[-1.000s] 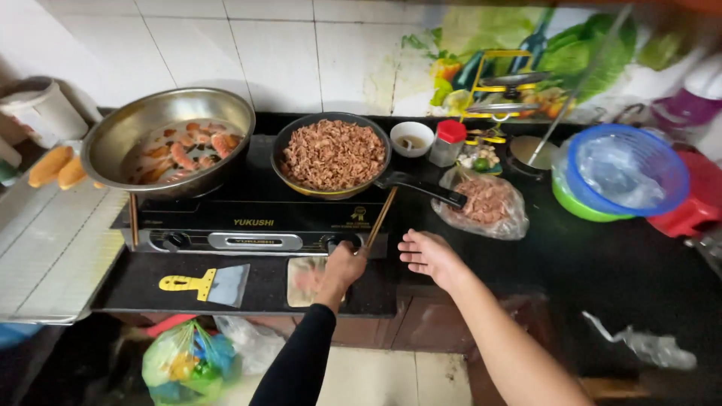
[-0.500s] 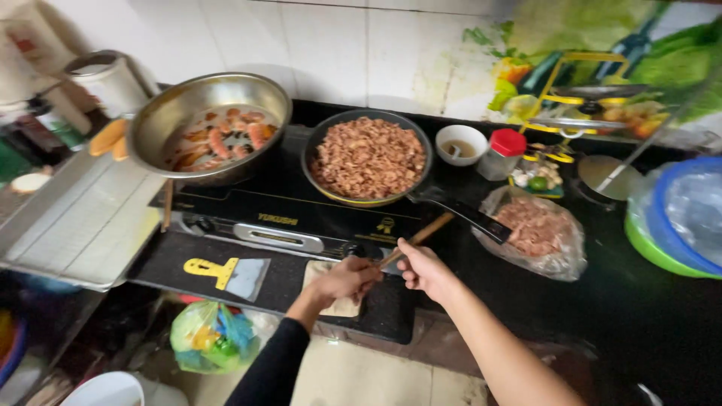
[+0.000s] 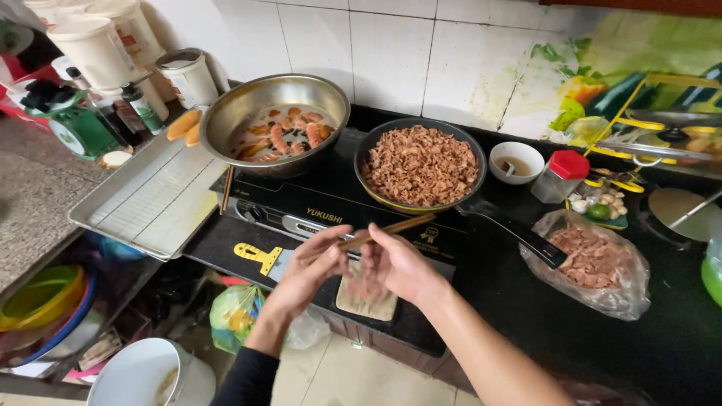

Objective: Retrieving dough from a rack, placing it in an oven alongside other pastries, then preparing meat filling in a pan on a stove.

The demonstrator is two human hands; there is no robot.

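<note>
A black counter [image 3: 526, 316] runs across the scene under a white tiled wall, with a black stove [image 3: 316, 207] set on it. On the stove's left sits a steel bowl [image 3: 274, 120] of shrimp in liquid; on its right sits a dark pan [image 3: 420, 165] full of browned minced meat, its black handle reaching right and near. Left of the stove lies a metal tray [image 3: 150, 199]. To the right, a clear bag [image 3: 594, 259] of raw meat rests on the counter, and farther back stand a small white bowl [image 3: 516, 161] and a red-capped jar [image 3: 560, 175].

Both hands meet at the near edge of the stove, over a pale cloth [image 3: 367, 301]. The chopsticks [image 3: 376, 233] lie between them, slanting from near left up to far right, tips pointing toward the pan. The left hand [image 3: 304, 274] has its thumb and fingers curled around the lower ends, pinching them. The right hand [image 3: 395, 263] is curled just beside it, fingers pressed to the sticks near their middle; whether it grips them fully is hard to tell from this angle.

A yellow-handled scraper [image 3: 259, 256] lies just left of the left hand.
</note>
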